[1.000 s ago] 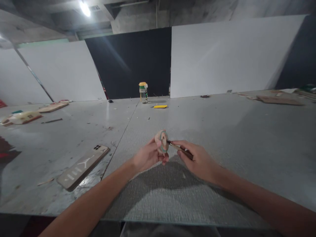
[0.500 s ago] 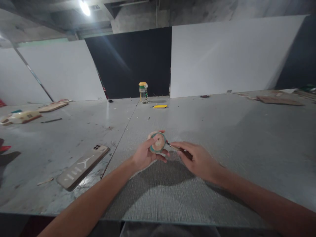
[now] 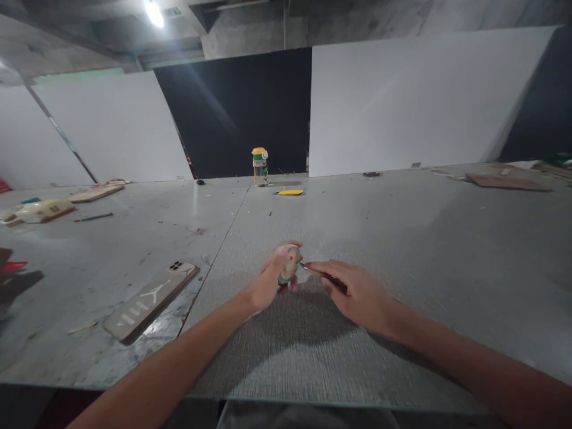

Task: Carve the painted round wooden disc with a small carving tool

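My left hand (image 3: 266,285) is closed around a small round wooden disc (image 3: 291,263) with a teal rim. Its pale face is turned partly to the right, and my thumb lies on its near edge while the other fingers are mostly behind it. In my right hand (image 3: 360,293) is a slim wooden-handled tool (image 3: 317,273) with a shiny metal part near its thin tip. That tip meets or nearly meets the right edge of the disc; whether they touch is too small to tell. Both hands are above the grey table.
A phone in a grey case (image 3: 152,302) lies to the left of my left forearm. Farther back are a yellow utility knife (image 3: 290,192) and a yellow-lidded bottle (image 3: 260,167). A plastic-wrapped item (image 3: 44,211) lies at far left, a flat brown board (image 3: 507,182) at far right.
My left hand has turned the disc, so its face now shows narrower and more edge-on. My right hand stays almost in place, the tool's tip slightly lower.
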{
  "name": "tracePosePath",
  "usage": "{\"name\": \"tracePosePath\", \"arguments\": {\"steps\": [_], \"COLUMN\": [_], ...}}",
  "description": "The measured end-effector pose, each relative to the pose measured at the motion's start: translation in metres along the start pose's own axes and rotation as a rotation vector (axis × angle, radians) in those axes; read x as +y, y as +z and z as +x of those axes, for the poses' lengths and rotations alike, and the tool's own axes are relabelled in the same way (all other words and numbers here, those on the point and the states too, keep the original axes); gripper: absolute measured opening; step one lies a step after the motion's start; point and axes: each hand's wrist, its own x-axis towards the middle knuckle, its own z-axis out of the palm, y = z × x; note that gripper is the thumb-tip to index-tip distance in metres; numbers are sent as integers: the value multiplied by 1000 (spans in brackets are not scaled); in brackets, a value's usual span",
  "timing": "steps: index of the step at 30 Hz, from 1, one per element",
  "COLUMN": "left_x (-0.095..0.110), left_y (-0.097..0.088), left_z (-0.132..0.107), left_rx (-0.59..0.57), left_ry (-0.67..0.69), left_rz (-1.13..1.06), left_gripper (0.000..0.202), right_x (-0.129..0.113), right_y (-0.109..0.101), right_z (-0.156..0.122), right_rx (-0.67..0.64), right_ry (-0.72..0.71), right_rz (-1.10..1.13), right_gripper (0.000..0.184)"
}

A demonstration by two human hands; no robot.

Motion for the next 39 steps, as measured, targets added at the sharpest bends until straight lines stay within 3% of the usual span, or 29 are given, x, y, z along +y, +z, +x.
{"name": "tracePosePath", "arguments": {"steps": [6,16,21,27,39], "left_x": [4,4,2,-2,3], "left_y": [3,-6,-3,-2,-5], "left_z": [-2,1,4,2,1], "left_rx": [-7,-198,-126,-29,-52], "left_ry": [5,-43,-14,14,-35], "left_rz": [-37,-230,-227,7,-44], "left_gripper": [61,61,61,57,59], "right_x": [-7,-5,-5,-2,-4], "right_y": [-3,-1,-1,-1,0], "right_z": [-1,-6,-1,0,-3], "right_rx": [2,23,26,-17,-73], "right_ry": [2,-35,-24,20,23], "right_rz": [-2,17,17,-54,-40], "right_gripper": [41,37,35,39,47]}}
